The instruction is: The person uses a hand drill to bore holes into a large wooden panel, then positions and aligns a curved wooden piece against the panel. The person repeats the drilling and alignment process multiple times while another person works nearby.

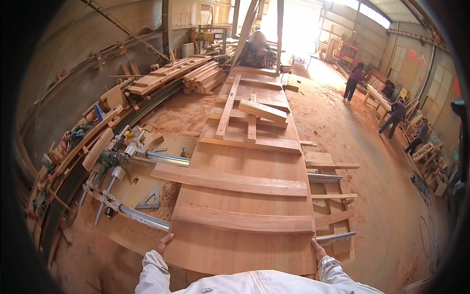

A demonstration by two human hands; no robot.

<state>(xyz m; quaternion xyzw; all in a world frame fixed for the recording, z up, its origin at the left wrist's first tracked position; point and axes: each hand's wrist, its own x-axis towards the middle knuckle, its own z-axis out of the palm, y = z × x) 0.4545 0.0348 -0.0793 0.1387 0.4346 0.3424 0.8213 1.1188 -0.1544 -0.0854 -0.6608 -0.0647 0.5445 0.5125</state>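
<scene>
A long, wide wooden panel (240,159) stretches away from me. My left hand (164,243) grips its near left edge, thumb on top, and my right hand (318,251) grips the right edge; the fingers beneath are mostly hidden. Across the panel near me lie a slightly curved wooden rail (245,219) and, beyond it, a second rail (230,181). Farther up, several wooden strips and a thick wooden block (263,110) rest crosswise and lengthwise on it. Another person (256,51) stands at the panel's far end, hands not clearly seen.
Metal bars (169,159) with clamps run under the panel. A grey triangular square (149,197) lies left of it. Stacked lumber (203,77) and a long cluttered bench (63,166) line the left wall. Slats on a frame (338,196) sit at right; several people work farther right.
</scene>
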